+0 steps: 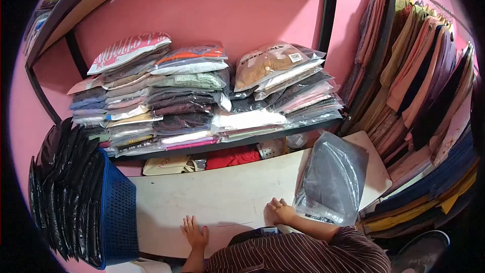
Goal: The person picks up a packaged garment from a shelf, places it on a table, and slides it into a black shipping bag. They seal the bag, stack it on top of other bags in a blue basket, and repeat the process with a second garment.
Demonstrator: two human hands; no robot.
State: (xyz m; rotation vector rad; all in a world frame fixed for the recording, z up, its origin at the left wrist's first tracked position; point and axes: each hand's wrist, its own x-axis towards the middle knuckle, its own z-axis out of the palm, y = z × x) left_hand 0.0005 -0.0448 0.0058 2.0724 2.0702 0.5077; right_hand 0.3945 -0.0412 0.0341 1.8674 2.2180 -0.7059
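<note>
My left hand lies on the pale table top near its front edge, fingers spread and nothing in it. Farther right, my right hand rests on the same surface with its fingers apart, holding nothing. Just right of that hand is a clear plastic bag with a dark folded garment inside; my right forearm passes close to the bag's lower edge.
A blue basket packed with black plastic packages stands left. Behind the table, a shelf carries stacks of bagged clothes. Garments on hangers crowd the right side. A red cloth lies under the shelf.
</note>
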